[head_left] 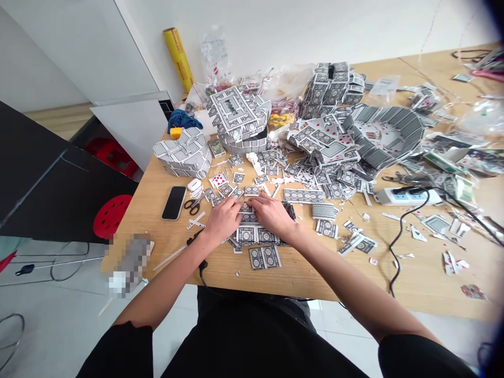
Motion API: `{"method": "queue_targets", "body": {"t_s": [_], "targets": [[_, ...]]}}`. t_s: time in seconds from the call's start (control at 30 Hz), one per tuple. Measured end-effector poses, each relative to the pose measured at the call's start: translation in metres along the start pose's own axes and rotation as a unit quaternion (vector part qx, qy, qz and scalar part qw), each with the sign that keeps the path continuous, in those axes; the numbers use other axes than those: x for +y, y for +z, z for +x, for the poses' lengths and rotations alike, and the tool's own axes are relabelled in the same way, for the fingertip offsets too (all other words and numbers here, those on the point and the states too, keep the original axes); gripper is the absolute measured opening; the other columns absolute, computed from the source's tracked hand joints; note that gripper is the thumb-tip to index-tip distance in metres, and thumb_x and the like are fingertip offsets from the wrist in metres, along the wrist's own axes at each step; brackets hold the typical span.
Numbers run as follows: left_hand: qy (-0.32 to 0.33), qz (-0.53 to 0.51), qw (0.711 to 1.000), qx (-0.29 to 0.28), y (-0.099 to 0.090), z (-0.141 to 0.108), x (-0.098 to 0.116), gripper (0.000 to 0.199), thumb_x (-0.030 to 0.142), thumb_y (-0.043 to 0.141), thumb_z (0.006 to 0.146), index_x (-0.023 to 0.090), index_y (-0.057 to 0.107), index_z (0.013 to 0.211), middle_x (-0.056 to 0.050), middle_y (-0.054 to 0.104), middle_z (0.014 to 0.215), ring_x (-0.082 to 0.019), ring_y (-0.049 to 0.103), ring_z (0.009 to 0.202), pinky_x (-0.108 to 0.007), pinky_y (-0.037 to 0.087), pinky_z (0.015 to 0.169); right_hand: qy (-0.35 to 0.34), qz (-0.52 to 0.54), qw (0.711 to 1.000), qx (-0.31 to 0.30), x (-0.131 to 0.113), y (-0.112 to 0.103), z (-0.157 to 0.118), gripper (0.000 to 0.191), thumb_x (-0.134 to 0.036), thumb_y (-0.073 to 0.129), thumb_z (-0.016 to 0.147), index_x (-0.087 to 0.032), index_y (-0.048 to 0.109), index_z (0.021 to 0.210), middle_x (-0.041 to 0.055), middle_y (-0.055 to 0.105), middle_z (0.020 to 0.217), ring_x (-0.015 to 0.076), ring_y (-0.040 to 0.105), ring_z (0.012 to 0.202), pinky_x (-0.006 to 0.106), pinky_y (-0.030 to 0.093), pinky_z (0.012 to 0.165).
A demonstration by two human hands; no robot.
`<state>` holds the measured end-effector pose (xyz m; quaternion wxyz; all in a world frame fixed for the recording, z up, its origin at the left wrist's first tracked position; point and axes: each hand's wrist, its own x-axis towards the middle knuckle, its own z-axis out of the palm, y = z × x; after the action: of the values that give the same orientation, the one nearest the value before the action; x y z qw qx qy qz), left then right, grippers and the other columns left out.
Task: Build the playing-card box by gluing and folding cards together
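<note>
A piece built of black-and-white patterned cards [247, 234] lies near the table's front edge, below my hands. My left hand [223, 216] has its fingers bent onto the far left part of this card piece. From the right, my right hand [271, 212] presses its fingertips on the same far part, close beside the left fingers. Both hands have their fingers together on the cards. A flat double card strip [265, 258] lies just in front of the piece. Black scissors [192, 205] rest to the left of my left hand.
A phone [174, 202] lies at the left. Card boxes [186, 152] and a round card bowl [384, 137] stand behind loose card pieces. A power strip [407, 196] with a black cable [400, 231] is at the right. A yellow roll [178, 59] leans at the wall.
</note>
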<state>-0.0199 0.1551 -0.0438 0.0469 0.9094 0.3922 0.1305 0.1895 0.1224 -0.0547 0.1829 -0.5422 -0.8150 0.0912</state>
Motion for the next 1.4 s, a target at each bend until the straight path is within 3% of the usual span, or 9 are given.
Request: {"method": "queue_targets", "body": {"t_s": [0.37, 0.5, 0.67, 0.9, 1.1, 1.27, 1.4], "targets": [[-0.01, -0.068, 0.998, -0.001, -0.008, -0.006, 0.002, 0.038, 0.019, 0.067, 0.097, 0.016, 0.073, 0.134, -0.012, 0.075, 0.125, -0.03, 0.073, 0.116, -0.044, 0.062, 0.103, -0.003, 0.014, 1.0, -0.002, -0.001, -0.001, 0.0, 0.036, 0.003, 0.051, 0.098, -0.011, 0.078, 0.117, 0.0141, 0.08, 0.11, 0.0278, 0.066, 0.106, 0.039, 0.055, 0.099], [-0.01, -0.095, 0.995, 0.004, -0.012, -0.01, 0.003, 0.041, 0.018, 0.06, 0.099, 0.017, 0.073, 0.138, -0.011, 0.075, 0.131, -0.028, 0.074, 0.119, -0.041, 0.061, 0.107, -0.007, 0.013, 1.0, -0.006, -0.003, -0.002, 0.0, 0.041, 0.006, 0.05, 0.094, -0.012, 0.077, 0.119, 0.0129, 0.08, 0.113, 0.0274, 0.066, 0.107, 0.039, 0.054, 0.103], [-0.016, -0.109, 0.993, 0.031, -0.005, -0.014, 0.005, 0.039, 0.019, 0.052, 0.104, 0.016, 0.073, 0.138, -0.014, 0.075, 0.133, -0.03, 0.07, 0.126, -0.047, 0.056, 0.116, -0.006, 0.007, 1.0, -0.014, -0.007, -0.005, -0.001, 0.042, 0.006, 0.049, 0.094, -0.011, 0.077, 0.121, 0.0126, 0.08, 0.118, 0.0278, 0.066, 0.111, 0.039, 0.053, 0.107], [-0.025, -0.136, 0.989, 0.056, 0.001, -0.019, 0.005, 0.037, 0.017, 0.052, 0.104, 0.017, 0.071, 0.136, -0.014, 0.074, 0.137, -0.029, 0.07, 0.13, -0.048, 0.057, 0.117, 0.011, -0.016, 0.999, -0.039, -0.012, -0.01, 0.005, 0.038, 0.005, 0.051, 0.093, -0.011, 0.079, 0.114, 0.013, 0.081, 0.111, 0.0282, 0.067, 0.11, 0.037, 0.053, 0.104], [-0.021, -0.147, 0.988, 0.053, 0.001, -0.025, 0.006, 0.038, 0.022, 0.053, 0.105, 0.013, 0.066, 0.14, -0.018, 0.073, 0.141, -0.034, 0.068, 0.134, -0.055, 0.056, 0.117, 0.017, -0.03, 0.997, -0.063, -0.016, -0.017, 0.008, 0.033, 0.003, 0.051, 0.096, -0.01, 0.077, 0.111, 0.0138, 0.08, 0.107, 0.0279, 0.067, 0.11, 0.035, 0.052, 0.1], [-0.015, -0.16, 0.986, 0.048, 0.0, -0.032, 0.004, 0.04, 0.028, 0.051, 0.11, 0.016, 0.061, 0.146, -0.016, 0.071, 0.147, -0.03, 0.067, 0.139, -0.05, 0.057, 0.118, 0.017, -0.025, 0.997, -0.071, -0.018, -0.02, 0.008, 0.031, 0.002, 0.053, 0.096, -0.012, 0.077, 0.11, 0.0118, 0.08, 0.106, 0.0266, 0.067, 0.11, 0.035, 0.05, 0.104], [-0.017, -0.161, 0.986, 0.041, 0.002, -0.033, 0.004, 0.043, 0.033, 0.051, 0.111, 0.017, 0.06, 0.149, -0.018, 0.069, 0.15, -0.033, 0.066, 0.14, -0.055, 0.055, 0.117, 0.018, -0.026, 0.997, -0.071, -0.02, -0.019, 0.008, 0.032, 0.003, 0.052, 0.097, -0.012, 0.076, 0.111, 0.0126, 0.079, 0.108, 0.0263, 0.067, 0.11, 0.036, 0.048, 0.108]]}}
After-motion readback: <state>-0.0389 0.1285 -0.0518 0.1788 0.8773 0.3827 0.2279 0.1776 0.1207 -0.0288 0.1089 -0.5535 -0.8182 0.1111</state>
